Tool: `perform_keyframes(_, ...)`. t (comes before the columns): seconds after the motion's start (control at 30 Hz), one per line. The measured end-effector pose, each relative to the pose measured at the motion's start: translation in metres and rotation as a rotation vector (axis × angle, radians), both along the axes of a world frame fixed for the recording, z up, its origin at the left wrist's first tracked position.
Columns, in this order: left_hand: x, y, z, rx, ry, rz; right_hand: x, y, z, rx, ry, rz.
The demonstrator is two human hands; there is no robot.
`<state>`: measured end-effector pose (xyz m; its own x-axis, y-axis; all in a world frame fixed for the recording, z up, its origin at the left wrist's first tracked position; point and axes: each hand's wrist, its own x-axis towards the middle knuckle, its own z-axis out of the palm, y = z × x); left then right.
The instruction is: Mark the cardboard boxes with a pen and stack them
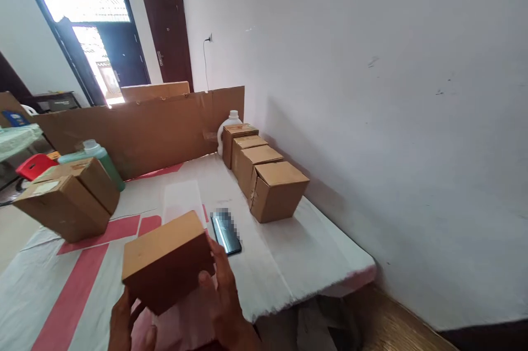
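A small brown cardboard box [167, 260] is held above the near edge of the table [289, 263]. My left hand [126, 321] grips its lower left corner from below. My right hand [223, 299] presses against its right side, fingers up along the face. Just beyond the box a dark phone [226, 232] lies flat on the white cloth. A row of several closed cardboard boxes [276, 190] stands along the wall, further right and back.
Two larger boxes [68, 199] sit at the left, with a green bottle [99, 158] behind them. A cardboard sheet [140, 131] stands upright across the back, with a white jug [229, 122] at its right end. The white wall [391, 120] runs close along the right.
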<state>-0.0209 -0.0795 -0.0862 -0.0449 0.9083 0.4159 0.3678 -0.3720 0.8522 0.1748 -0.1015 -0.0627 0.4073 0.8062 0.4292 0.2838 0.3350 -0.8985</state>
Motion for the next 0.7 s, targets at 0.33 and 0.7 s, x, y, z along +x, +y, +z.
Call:
perform_keyframes(0.33,0.195,0.008,0.012,0.128,0.182,-1.051,0.173,-0.026,-0.025,0.094,0.042,-0.976)
perform_keyframes(0.7,0.265,0.052,0.016,-0.08,0.256,-1.094,0.25,0.0,-0.044,-0.094,-0.056,-0.939)
